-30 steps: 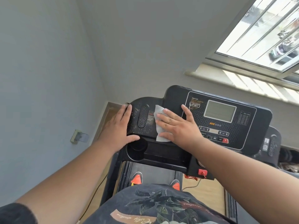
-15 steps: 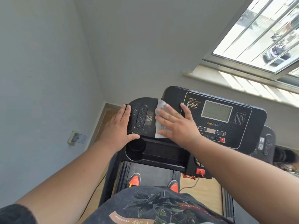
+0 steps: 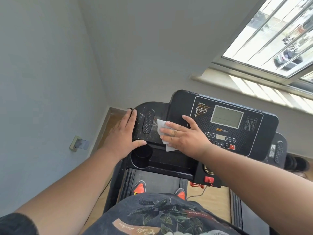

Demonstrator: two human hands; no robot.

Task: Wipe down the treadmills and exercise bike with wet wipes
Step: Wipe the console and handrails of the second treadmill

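Fingers (image 3: 166,131) of the right hand (image 3: 184,137) lie straight and spread, pressing the wet wipe (image 3: 163,133) flat on the treadmill console (image 3: 264,122), just left of the grey display (image 3: 227,118). Since a second ago the wipe has slid down toward the console's near edge, so this dusty, speckled left wing is judged mid-wipe. The left hand (image 3: 124,134) rests flat on the wing's outer edge, thumb by the round cup holder (image 3: 142,154). The wipe is thin, white and creased; the console is hard, matte black plastic.

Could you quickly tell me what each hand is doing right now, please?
Left hand: open, resting on the treadmill console edge.
Right hand: open, flat fingers pressing the wet wipe.
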